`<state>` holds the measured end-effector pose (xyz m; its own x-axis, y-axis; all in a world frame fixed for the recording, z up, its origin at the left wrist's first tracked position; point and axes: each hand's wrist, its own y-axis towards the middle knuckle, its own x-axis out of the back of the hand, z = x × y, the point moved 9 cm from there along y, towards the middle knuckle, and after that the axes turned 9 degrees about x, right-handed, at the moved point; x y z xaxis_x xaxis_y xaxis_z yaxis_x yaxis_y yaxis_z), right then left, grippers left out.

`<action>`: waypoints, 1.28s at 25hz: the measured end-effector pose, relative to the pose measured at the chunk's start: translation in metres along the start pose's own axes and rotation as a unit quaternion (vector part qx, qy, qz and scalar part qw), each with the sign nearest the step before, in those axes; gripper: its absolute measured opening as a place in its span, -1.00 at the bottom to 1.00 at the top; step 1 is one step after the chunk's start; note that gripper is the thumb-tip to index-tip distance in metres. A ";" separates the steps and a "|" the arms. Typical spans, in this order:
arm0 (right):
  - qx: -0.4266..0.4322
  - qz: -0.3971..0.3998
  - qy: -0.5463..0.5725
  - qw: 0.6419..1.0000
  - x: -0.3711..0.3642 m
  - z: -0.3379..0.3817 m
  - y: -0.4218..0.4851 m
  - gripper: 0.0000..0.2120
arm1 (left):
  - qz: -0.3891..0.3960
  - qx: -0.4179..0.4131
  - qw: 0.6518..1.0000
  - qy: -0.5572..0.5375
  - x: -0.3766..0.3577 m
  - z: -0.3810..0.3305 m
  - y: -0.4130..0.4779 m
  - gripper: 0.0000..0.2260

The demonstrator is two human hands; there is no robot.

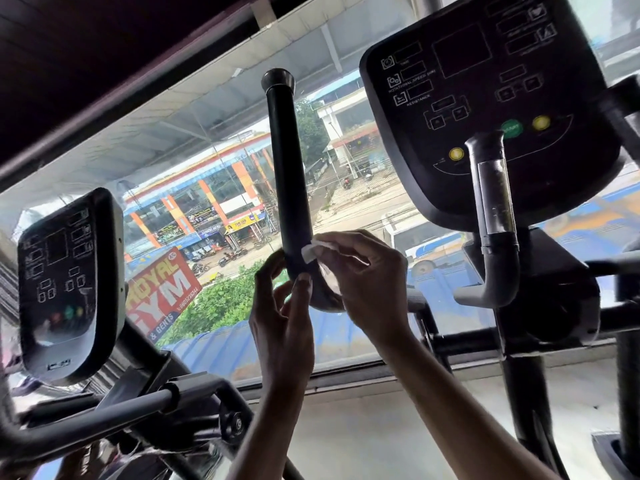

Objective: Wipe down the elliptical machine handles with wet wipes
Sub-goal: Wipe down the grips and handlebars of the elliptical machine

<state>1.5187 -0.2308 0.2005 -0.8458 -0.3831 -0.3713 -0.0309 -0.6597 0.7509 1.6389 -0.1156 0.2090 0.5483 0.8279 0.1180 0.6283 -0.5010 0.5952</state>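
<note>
Handle point(289, 174) matt black rubber; wipe point(309, 252) thin white cloth.

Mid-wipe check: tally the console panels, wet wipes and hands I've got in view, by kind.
Black elliptical console panels: 2
White wet wipe: 1
Hands, left hand and right hand, on the tall black handle: 2
Total: 5

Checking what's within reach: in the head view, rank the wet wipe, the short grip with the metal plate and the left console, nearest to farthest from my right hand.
1. Wet wipe, pinched in the right hand against the handle.
2. Short grip, off to the hand's right.
3. Left console, at the far left.
</note>
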 end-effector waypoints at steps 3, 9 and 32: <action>0.019 -0.024 -0.030 0.999 -0.007 0.002 0.025 -0.88 | 0.001 -0.008 1.000 -0.007 -0.005 -0.016 0.016 -0.53; -0.041 0.030 0.015 0.999 0.002 -0.005 -0.008 -0.89 | 0.010 -0.008 1.000 -0.026 -0.006 -0.024 0.034 -0.67; 0.164 0.084 -0.085 0.979 0.001 0.024 -0.018 -0.92 | 0.034 0.034 0.997 -0.057 0.002 -0.025 0.057 -0.65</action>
<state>1.5051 -0.2037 0.1995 -0.9294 -0.3361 -0.1526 -0.0297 -0.3440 0.9385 1.6621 -0.1364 0.2629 0.6469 0.7599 0.0629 0.6219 -0.5736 0.5331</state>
